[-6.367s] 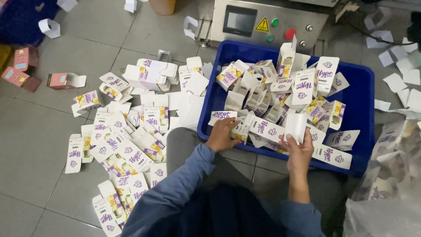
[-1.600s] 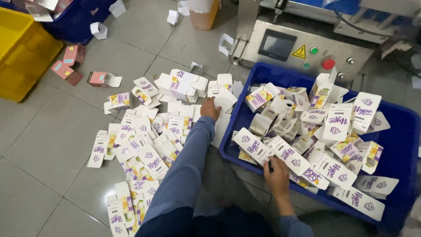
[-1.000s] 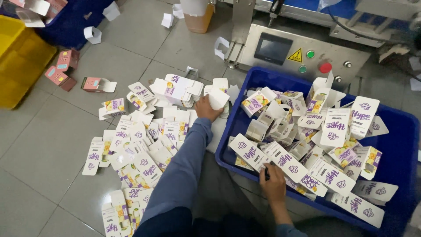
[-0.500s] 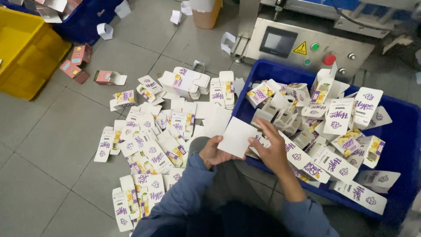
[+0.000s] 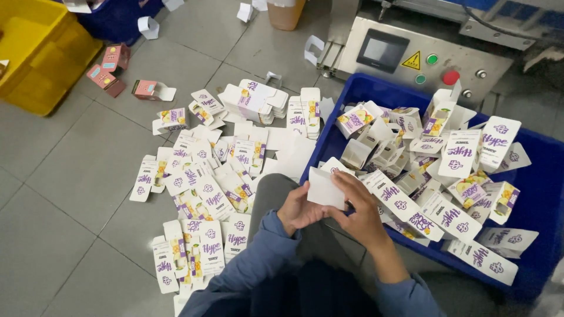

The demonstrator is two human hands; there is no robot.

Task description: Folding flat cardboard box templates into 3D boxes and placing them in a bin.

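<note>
Looking down from a head-worn camera, a seated person in blue sleeves holds a flat white carton between both hands, just left of the frame's centre and above their lap. Their left hand curls its fingers around the carton's lower left edge, while the right hand grips it from the right, with fingers stretched over its top edge. Both hands are closed on this one carton, its blank side facing up. To the right, a large blue bin fills the right half of the frame, heaped with folded and unfolded white cartons printed in purple and yellow. Its near left rim sits just beside the hands. Across the grey tiled floor on the left, many flattened cartons of the same kind lie scattered and overlapping, with a small neat stack at the upper middle. A yellow crate stands in the upper left corner, with three small pink boxes near it. At the top right sits a grey metal machine with a dark screen and coloured buttons.
</note>
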